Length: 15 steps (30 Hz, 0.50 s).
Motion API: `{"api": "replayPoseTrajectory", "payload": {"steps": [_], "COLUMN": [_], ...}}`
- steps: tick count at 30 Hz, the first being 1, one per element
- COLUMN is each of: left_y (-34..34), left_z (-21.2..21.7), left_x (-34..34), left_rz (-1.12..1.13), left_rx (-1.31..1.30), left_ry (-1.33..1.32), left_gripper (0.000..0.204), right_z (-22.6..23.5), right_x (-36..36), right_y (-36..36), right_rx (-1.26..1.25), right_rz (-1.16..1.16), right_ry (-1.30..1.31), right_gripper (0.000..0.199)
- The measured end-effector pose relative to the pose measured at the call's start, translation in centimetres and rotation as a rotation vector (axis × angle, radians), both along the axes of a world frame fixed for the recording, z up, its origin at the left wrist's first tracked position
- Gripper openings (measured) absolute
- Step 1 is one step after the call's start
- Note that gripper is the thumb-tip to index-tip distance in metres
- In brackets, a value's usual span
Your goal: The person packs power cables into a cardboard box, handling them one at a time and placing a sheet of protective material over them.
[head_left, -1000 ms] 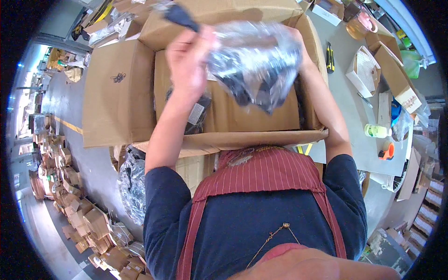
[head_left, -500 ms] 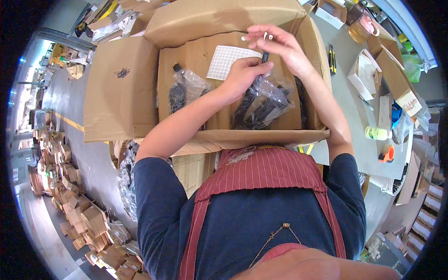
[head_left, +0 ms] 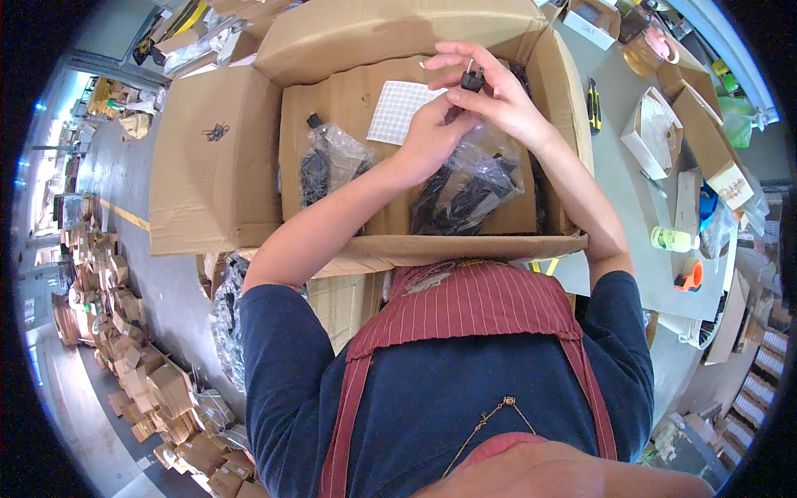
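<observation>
1. Over the open cardboard box (head_left: 216, 158), both hands are meeting: the right hand (head_left: 506, 100) is pinching a small black plug (head_left: 472, 80) in a closed fingertip grip, and the left hand (head_left: 432, 133) is closing its fingers on the same plug from below.
2. Inside the box, a clear bag of black cables (head_left: 469, 191) is lying just under the hands, a second such bag (head_left: 328, 162) is lying further left, and a white sheet of small stickers (head_left: 398, 109) is resting on the cardboard floor beside the left hand.
3. To the right, a grey worktop (head_left: 618, 178) is carrying a black-and-yellow utility knife (head_left: 593, 104), a small open carton (head_left: 656, 133), a roll of brown tape (head_left: 643, 51) and a pale green bottle (head_left: 674, 240).
4. On the left, a grey warehouse floor (head_left: 158, 274) with a yellow line is running past heaps of small brown boxes (head_left: 124, 365).
</observation>
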<state>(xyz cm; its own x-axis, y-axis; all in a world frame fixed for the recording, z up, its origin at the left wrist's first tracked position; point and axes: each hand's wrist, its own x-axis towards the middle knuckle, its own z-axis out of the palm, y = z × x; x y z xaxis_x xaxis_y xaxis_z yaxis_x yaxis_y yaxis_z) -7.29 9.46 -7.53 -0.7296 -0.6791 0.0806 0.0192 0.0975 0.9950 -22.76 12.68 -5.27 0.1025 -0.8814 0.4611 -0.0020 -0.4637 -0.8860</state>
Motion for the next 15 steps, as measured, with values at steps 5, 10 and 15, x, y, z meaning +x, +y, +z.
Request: {"api": "replayPoseTrajectory", "payload": {"steps": [5, 10, 15], "left_y": [-0.2, -0.5, -1.1], "left_z": [-0.3, -0.1, -0.2], "left_x": [0.1, 0.2, 0.5], "left_rz": [0.049, 0.061, 0.024], "left_rx": [0.05, 0.268, 0.384], "left_ry": [-0.001, 0.015, 0.001], "left_gripper": [0.027, 0.034, 0.035], "right_z": [-0.2, 0.2, -0.5], "right_x": [-0.9, -1.6, -2.0], "right_y": [0.1, 0.2, -0.1], "right_rx": [0.041, 0.103, 0.049], "right_rz": [-0.054, -0.196, -0.217], "right_ry": [-0.002, -0.122, -0.09], "right_gripper": [0.044, 0.023, 0.015]}}
